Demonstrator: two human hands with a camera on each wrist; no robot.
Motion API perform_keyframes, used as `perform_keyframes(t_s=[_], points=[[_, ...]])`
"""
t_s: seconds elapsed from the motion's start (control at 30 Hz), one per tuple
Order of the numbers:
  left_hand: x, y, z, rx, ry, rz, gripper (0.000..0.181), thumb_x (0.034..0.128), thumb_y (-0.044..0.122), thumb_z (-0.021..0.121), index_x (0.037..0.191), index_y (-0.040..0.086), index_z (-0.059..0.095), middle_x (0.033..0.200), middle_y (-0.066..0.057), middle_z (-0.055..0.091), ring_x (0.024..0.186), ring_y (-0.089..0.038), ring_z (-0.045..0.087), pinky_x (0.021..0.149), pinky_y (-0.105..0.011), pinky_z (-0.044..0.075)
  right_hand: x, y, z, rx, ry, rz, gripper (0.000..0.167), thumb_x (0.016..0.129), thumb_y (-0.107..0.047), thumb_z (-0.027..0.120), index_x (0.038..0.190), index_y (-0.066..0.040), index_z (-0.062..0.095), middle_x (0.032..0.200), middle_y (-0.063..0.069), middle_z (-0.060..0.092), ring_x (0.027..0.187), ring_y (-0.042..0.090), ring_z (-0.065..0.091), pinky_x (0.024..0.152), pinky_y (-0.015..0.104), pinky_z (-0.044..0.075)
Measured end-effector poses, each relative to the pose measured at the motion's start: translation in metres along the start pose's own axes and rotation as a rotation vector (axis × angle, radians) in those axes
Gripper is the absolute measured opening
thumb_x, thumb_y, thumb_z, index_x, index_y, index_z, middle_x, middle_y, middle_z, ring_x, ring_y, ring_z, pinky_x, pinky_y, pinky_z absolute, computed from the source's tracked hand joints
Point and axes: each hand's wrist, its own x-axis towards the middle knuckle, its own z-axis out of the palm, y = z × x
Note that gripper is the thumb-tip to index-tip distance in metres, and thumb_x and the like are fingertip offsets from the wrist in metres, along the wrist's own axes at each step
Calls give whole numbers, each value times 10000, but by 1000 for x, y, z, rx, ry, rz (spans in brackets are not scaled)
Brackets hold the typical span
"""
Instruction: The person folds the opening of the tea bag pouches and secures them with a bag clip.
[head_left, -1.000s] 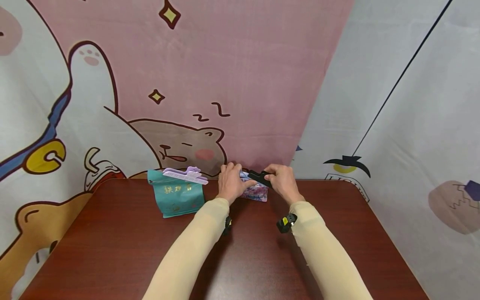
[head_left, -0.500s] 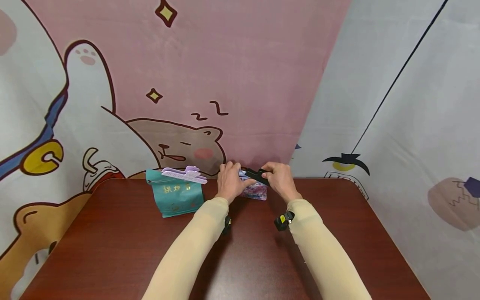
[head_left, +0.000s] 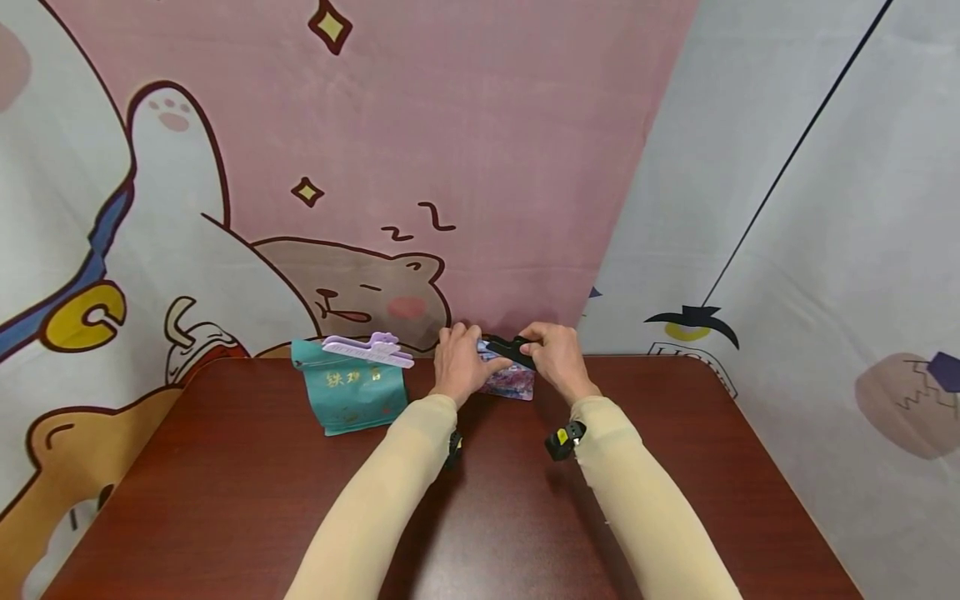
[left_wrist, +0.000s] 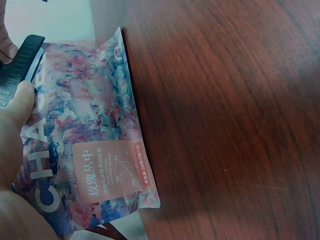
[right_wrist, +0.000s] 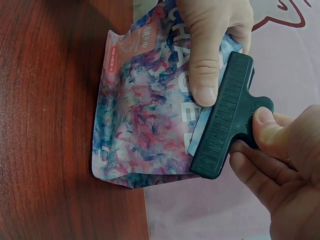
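Observation:
A tea pouch patterned in pink and blue, lettered "CHA", stands at the table's far edge. My left hand grips its upper part, thumb across the front, fingers behind. With thumb and fingers my right hand pinches the handle of a dark bag clip. The clip's long bar lies along the pouch's folded top edge, beside my left thumb. How far its jaws reach over the fold, I cannot tell. Most of the pouch's left side is hidden by my left hand in the head view.
To the left stands a teal pouch with a lilac bag clip across its top. The brown wooden table meets a printed cloth backdrop just behind the hands.
The head view has shifted slightly. My right hand and the dark clip have moved a little to the left, toward the left hand. The left hand keeps its grip on the tea pouch.

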Motion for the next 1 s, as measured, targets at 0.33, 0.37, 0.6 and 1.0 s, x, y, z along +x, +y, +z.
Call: perform_keyframes(t_s=[0.33, 0.37, 0.6, 1.0], points=[[0, -1, 1, -1, 11, 3, 617, 782, 621, 830, 1057, 100, 643, 1037, -82, 543, 1063, -283, 460, 861, -412, 468, 1, -4, 2, 24, -8, 18, 73, 916, -29, 753, 969, -45, 800, 940, 105, 789, 850, 289, 711, 767, 438, 568], [0, -1, 2, -1, 11, 3, 617, 782, 618, 832, 1059, 100, 643, 1039, -82, 543, 1065, -284, 460, 863, -413, 467, 1, -4, 2, 26, -9, 18, 74, 916, -27, 751, 970, -43, 800, 942, 107, 788, 848, 289, 712, 765, 439, 570], [0, -1, 1, -13, 11, 5, 600, 785, 601, 840, 1041, 98, 634, 1029, -81, 532, 1077, -292, 457, 877, -425, 455, 3, -4, 2, 16, -16, 13, 86, 915, -25, 749, 986, -35, 796, 956, 115, 789, 863, 299, 713, 781, 446, 566], [-2, -1, 1, -18, 17, 15, 615, 790, 594, 838, 1072, 85, 641, 1040, -92, 541, 1074, -294, 457, 878, -424, 463, 1, -6, -1, 17, -69, 26, 111, 928, -34, 746, 1033, -28, 782, 1015, 128, 783, 927, 316, 709, 829, 467, 562]])
